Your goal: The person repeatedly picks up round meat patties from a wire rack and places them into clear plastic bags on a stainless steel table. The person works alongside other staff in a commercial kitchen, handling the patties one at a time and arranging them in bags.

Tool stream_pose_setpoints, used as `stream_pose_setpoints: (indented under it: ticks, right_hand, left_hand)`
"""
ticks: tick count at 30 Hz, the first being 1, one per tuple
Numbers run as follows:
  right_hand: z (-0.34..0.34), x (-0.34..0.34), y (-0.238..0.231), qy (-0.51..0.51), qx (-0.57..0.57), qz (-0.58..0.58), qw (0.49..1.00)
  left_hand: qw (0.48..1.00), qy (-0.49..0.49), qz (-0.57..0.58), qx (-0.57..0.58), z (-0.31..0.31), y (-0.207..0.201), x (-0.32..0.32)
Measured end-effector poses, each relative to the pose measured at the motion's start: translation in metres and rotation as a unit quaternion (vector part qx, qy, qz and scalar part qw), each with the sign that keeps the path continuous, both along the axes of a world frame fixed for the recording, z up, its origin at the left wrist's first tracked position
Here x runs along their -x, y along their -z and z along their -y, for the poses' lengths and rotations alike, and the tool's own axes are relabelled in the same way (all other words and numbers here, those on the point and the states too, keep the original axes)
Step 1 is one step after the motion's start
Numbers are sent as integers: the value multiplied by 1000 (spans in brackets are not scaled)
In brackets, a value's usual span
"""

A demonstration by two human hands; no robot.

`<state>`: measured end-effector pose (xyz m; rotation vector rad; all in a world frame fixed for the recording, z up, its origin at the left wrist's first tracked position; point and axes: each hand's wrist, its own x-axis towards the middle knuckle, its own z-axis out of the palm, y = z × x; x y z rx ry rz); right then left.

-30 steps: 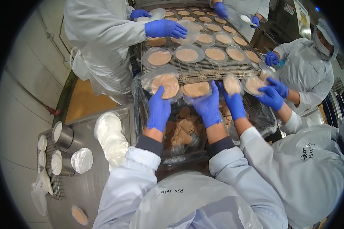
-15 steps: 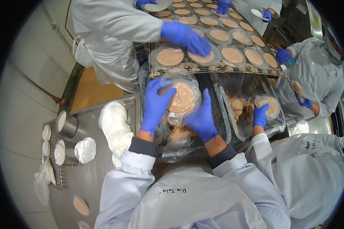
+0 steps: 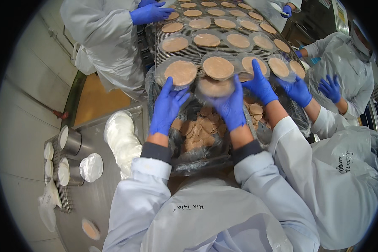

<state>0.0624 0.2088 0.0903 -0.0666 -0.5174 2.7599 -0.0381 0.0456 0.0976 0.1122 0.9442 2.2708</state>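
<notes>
My left hand (image 3: 169, 108), in a blue glove, is at the conveyor's near edge with its fingers apart. Its fingertips meet the near rim of a round, flat pinkish patty (image 3: 180, 72) lying on a clear film disc. In my right hand (image 3: 230, 108), also gloved in blue, is a blurred patty on film (image 3: 215, 87), held by its right and near side. This patty is just in front of the wire-mesh conveyor (image 3: 227, 52), close to another patty (image 3: 218, 68) on its film. Below my hands, loose patties (image 3: 199, 132) are heaped in a plastic-lined bin.
On my left, a steel table (image 3: 96, 201) carries a long stack of white discs (image 3: 122, 136) and metal cylinders (image 3: 70, 140). At my right, a co-worker's gloved hands (image 3: 260, 85) reach to the conveyor above a second bin of patties (image 3: 255, 110). Other people stand across and to the right.
Both my hands have moved apart and forward from above the bin to the conveyor edge. The opposite person's arm has drawn back left. The co-worker on my right now reaches with both hands to the conveyor.
</notes>
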Motion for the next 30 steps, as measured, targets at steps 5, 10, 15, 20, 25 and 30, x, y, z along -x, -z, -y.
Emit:
stream_pose_setpoints:
  ticks: [5,10,15,20,25,30]
  right_hand:
    - [0,22,13,43,-6,64,997]
    - [17,2,57,81,-95,178,976]
    - [169,-15,39,-218,-84,20,972]
    - [204,-8,40,-389,-69,-76,916]
    - [125,20,99,-249,-2,142,958]
    - [59,2,34,15,0,186,982]
  left_hand:
    - [997,-65,-17,-44,-1,24,-11]
    - [996,-64,-24,-54,36,-5,-82]
    - [989,-107,-91,-47,72,-39,-130]
    - [981,-132,-135,41,92,-57,-135]
    - [991,-73,-109,23,84,0,-87]
    - [992,-85,72,-61,66,45,-37]
